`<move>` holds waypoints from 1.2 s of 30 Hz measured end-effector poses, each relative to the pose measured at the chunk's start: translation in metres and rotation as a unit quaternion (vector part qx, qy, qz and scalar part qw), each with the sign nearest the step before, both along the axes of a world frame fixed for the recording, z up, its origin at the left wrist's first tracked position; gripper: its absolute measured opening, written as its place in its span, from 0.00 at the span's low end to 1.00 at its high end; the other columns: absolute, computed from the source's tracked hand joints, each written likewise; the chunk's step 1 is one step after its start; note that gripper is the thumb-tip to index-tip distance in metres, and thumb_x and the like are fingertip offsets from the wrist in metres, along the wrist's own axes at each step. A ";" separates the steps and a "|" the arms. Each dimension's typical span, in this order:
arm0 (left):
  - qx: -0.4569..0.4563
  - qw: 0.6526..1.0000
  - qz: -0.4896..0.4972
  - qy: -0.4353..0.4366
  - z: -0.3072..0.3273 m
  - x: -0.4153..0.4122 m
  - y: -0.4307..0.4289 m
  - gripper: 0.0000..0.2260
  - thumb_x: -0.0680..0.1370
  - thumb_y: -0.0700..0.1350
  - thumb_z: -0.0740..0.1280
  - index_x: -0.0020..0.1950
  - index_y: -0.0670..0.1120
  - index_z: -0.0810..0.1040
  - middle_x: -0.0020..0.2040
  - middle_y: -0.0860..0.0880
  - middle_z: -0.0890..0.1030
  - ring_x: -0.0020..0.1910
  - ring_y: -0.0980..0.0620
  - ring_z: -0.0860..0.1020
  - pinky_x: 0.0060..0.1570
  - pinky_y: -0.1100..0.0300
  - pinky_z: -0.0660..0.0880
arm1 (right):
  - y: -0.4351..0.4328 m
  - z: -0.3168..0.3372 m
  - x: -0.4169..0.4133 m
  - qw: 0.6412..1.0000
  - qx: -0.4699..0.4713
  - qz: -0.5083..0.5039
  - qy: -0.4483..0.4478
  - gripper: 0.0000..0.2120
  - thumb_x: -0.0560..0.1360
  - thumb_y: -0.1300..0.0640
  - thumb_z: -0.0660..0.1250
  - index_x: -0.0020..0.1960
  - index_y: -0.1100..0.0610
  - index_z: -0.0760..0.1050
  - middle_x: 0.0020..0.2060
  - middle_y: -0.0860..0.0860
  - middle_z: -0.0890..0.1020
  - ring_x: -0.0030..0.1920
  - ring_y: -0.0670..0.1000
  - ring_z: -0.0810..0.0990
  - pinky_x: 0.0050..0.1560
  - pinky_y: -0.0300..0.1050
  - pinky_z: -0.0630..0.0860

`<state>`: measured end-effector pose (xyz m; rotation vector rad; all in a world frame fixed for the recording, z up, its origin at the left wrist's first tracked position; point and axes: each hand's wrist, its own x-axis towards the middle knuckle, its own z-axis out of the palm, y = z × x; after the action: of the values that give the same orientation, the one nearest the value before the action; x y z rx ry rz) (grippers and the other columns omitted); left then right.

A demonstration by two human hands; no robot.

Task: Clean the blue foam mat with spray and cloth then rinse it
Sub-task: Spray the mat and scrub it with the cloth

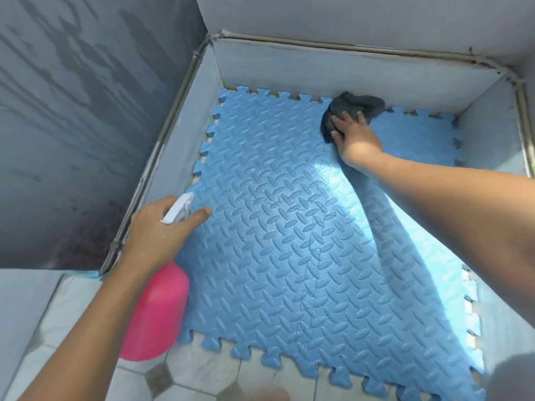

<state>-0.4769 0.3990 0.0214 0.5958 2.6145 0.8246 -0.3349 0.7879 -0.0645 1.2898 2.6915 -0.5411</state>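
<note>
**One Mat, One Cloth, One Bottle, Two Hands**

There is one blue foam mat [289,270]. It lies on the ground in a corner, with low pale walls [318,68] on its left, far and right sides. Its near edge has puzzle-shaped teeth and lies on the tiled floor [202,369]. The mat has a bumpy pattern all over. A thin zigzag line runs down its middle.

There is one cloth [362,105]. It is dark grey and bunched up. It sits on the far edge of the mat, close to the far wall.

There is one spray bottle [156,311]. Its body is pink and its white top [178,208] points over the mat. The bottle is at the mat's near left corner. It is not clear whether it stands on the floor or hangs in the air.

There are two hands. The left hand [162,230] grips the bottle at its top, with its fingers curled round the white part. Only the pointer finger sticks out straight, over the mat.

The right hand [356,137] reaches far across the mat and lies flat on the cloth. Its fingers are straight and a little spread. They press the cloth down and do not curl round it.

One tall grey wall [72,111] with dark streaks stands on the left.
</note>
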 end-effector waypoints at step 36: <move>0.184 0.979 0.064 0.061 0.050 0.028 -0.115 0.16 0.78 0.52 0.69 0.42 0.39 0.81 0.36 0.36 0.80 0.34 0.38 0.78 0.34 0.48 0.74 | -0.275 -0.013 -0.069 0.917 0.006 0.354 0.182 0.19 0.81 0.56 0.64 0.72 0.53 0.75 0.72 0.52 0.75 0.76 0.59 0.66 0.74 0.56 0.67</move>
<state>-0.4492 0.2839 0.0713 0.5930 2.6485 1.3704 -0.4043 0.5131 -0.0779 0.1418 3.1647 -0.7025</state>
